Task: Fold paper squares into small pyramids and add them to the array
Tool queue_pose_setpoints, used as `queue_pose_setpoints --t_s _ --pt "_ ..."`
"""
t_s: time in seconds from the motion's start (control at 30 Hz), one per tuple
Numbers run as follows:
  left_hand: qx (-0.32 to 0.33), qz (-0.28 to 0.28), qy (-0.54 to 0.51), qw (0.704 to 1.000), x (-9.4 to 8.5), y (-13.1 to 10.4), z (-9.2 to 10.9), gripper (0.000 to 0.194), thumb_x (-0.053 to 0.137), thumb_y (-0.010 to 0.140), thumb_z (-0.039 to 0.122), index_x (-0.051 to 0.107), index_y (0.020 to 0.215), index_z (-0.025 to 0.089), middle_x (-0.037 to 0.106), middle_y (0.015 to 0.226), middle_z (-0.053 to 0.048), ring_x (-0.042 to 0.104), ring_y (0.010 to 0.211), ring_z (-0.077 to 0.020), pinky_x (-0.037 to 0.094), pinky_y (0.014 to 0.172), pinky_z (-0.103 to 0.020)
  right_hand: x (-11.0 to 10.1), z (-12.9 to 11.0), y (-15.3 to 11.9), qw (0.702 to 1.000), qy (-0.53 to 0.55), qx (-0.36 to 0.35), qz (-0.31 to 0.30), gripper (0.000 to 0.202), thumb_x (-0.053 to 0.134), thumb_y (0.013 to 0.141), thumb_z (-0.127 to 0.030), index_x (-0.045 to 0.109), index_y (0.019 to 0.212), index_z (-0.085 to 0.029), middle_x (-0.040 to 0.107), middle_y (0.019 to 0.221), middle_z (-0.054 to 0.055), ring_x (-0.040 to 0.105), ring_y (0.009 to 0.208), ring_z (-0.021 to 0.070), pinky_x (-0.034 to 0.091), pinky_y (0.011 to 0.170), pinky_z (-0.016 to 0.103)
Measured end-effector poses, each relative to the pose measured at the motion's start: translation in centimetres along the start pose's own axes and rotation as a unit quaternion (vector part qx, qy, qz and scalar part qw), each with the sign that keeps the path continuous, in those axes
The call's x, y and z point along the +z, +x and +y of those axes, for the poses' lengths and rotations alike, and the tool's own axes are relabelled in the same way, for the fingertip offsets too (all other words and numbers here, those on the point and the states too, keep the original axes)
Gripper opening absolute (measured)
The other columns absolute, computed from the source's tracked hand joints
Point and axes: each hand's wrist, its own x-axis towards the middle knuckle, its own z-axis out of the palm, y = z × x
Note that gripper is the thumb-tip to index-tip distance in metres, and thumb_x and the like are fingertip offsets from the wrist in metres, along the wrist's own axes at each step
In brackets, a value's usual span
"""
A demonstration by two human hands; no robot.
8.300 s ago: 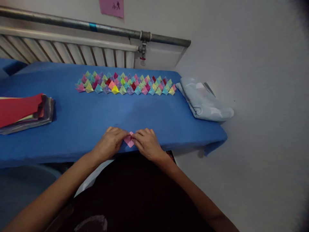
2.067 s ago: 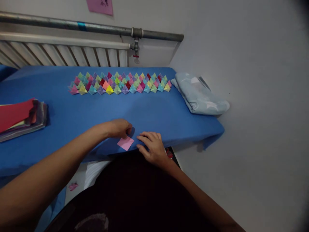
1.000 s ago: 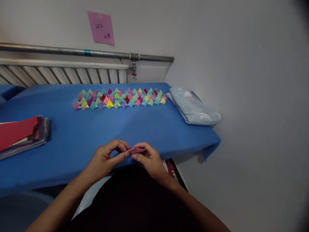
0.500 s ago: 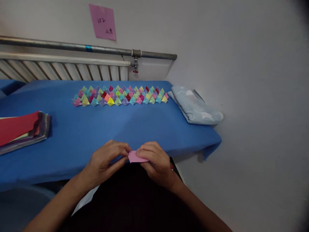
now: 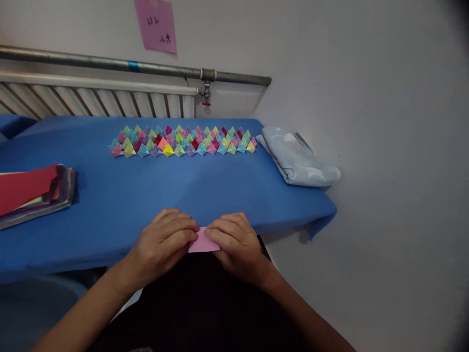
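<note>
- Paper [image 5: 203,241], pink and folded, is at the near edge of the blue table [image 5: 146,186], between the two hands.
- Left hand [image 5: 163,242] has its fingers curled and closed on the left side of the paper.
- Right hand [image 5: 236,242] pinches the right side, its fingers also bent and closed.
- Folded pieces [image 5: 183,142], of many colours, stand in rows at the far side.
- Stack [image 5: 32,193] with red on top lies left.
- Cloth [image 5: 298,159], pale blue, lies folded at right.

Pink paper [image 5: 203,243] partly hidden, paper stack [image 5: 27,190] cropped left
</note>
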Motion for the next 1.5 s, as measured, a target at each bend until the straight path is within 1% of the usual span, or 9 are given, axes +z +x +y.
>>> queue_pose_setpoints --t_s 0.13,0.43,0.63,0.8,0.93,1.1,1.2,1.37,1.5 --pt "-0.003 0.014 0.023 1.0 0.2 -0.6 -0.2 0.01 0.057 0.09 0.01 0.062 0.094 0.017 0.073 0.098 -0.006 0.066 0.095 -0.0176 0.05 0.086 -0.037 0.4 0.3 -0.5 0.999 0.006 0.037 0.024 0.03 0.056 0.084 -0.004 0.06 0.109 -0.022 0.07 0.099 0.003 0.06 0.093 0.0175 0.047 0.084 0.035" --pt "-0.016 0.008 -0.007 1.0 1.1 -0.7 -0.7 0.01 0.051 0.093 0.012 0.058 0.098 0.018 0.072 0.096 -0.006 0.067 0.093 -0.0173 0.049 0.085 -0.036 0.9 0.9 -0.3 1.0 0.016 0.022 -0.007 0.019 0.054 0.089 -0.009 0.064 0.098 -0.022 0.071 0.089 0.002 0.059 0.085 0.0169 0.044 0.077 0.034" --pt "-0.023 -0.046 0.013 0.999 2.6 -0.6 -2.8 0.009 0.052 0.094 0.019 0.055 0.102 0.018 0.07 0.097 -0.007 0.065 0.093 -0.018 0.048 0.086 -0.037 2.1 2.8 -1.2 0.998 -0.033 0.008 -0.054 0.018 0.052 0.092 -0.013 0.066 0.101 -0.02 0.071 0.094 0.004 0.057 0.089 0.0181 0.04 0.08 0.034" --pt "0.029 -0.042 0.082 0.995 4.1 -0.3 -5.0 0.004 0.052 0.095 0.017 0.055 0.098 0.017 0.071 0.094 -0.006 0.065 0.087 -0.0168 0.046 0.085 -0.035 3.8 4.6 -1.6 0.992 -0.101 0.002 -0.074 0.019 0.051 0.094 -0.016 0.068 0.101 -0.02 0.071 0.096 0.004 0.056 0.09 0.0181 0.036 0.08 0.035" --pt "0.036 -0.061 0.125 0.99 5.1 -0.6 -5.8 0.009 0.049 0.096 0.016 0.057 0.093 0.017 0.071 0.094 -0.006 0.065 0.088 -0.0174 0.045 0.086 -0.035 4.6 5.1 -1.8 0.987 -0.123 0.004 -0.102 0.018 0.051 0.096 -0.018 0.069 0.099 -0.02 0.072 0.095 0.003 0.055 0.088 0.0174 0.034 0.079 0.035" --pt "0.014 -0.147 0.105 0.983 5.0 -1.4 -5.5 0.016 0.044 0.097 0.017 0.059 0.091 0.017 0.071 0.093 -0.005 0.063 0.086 -0.0172 0.044 0.083 -0.034 4.7 4.6 -2.5 0.978 -0.113 0.029 -0.174 0.02 0.049 0.097 -0.019 0.068 0.098 -0.019 0.071 0.092 0.004 0.052 0.085 0.0175 0.032 0.078 0.035" --pt "-0.009 -0.195 0.091 0.977 4.4 -1.9 -5.1 0.016 0.044 0.096 0.016 0.06 0.097 0.018 0.069 0.102 -0.006 0.062 0.095 -0.0192 0.043 0.086 -0.036 4.4 4.4 -2.8 0.971 -0.101 0.042 -0.21 0.019 0.05 0.095 -0.017 0.068 0.103 -0.018 0.07 0.097 0.005 0.051 0.089 0.019 0.032 0.079 0.036" --pt "-0.003 -0.154 0.121 0.981 4.1 -2.8 -4.1 0.022 0.045 0.093 0.011 0.061 0.107 0.017 0.07 0.101 -0.007 0.062 0.093 -0.0208 0.044 0.083 -0.036 4.0 4.4 -2.8 0.97 -0.07 0.044 -0.227 0.027 0.052 0.093 -0.018 0.063 0.118 -0.019 0.069 0.107 0.006 0.051 0.094 0.0213 0.033 0.082 0.038" --pt "-0.036 -0.12 0.124 0.984 4.4 -3.7 -3.1 0.022 0.047 0.092 0.009 0.061 0.107 0.018 0.072 0.104 -0.007 0.064 0.096 -0.0198 0.041 0.094 -0.04 3.8 3.9 -2.9 0.971 -0.06 0.06 -0.224 0.024 0.051 0.092 -0.02 0.063 0.114 -0.016 0.069 0.106 0.007 0.052 0.094 0.0223 0.034 0.083 0.039"
